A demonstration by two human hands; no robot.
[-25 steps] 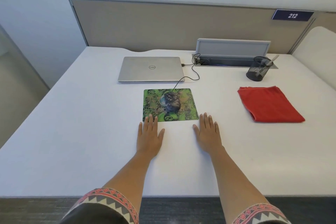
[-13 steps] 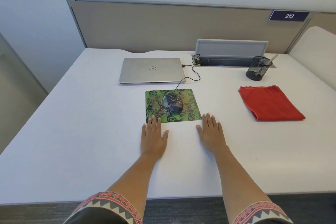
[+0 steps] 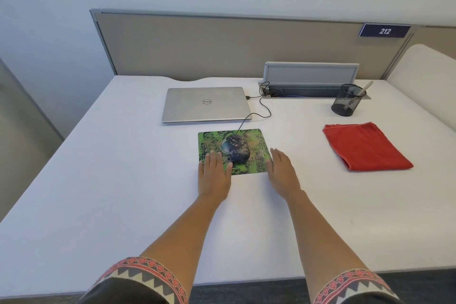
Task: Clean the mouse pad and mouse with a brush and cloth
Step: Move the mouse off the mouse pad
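The white bench [image 3: 98,180] carries everything. A shut laptop [image 3: 206,105] lies just behind the green pad [image 3: 256,140]. A folded red cloth [image 3: 365,148] lies well to the pad's right.

Both hands lie flat and hold nothing, with fingers straight and close together. The left hand [image 3: 214,175] has its fingers on the pad's near left corner. The right hand [image 3: 282,170] sits at the pad's near right corner, thumb over the edge.

A mesh cup [image 3: 346,103] stands behind and right of the pad. The dark mouse [image 3: 237,148] sits mid-pad, near the left thumb. A white handle [image 3: 365,87] pokes from the cup; I cannot tell whether it is the brush.
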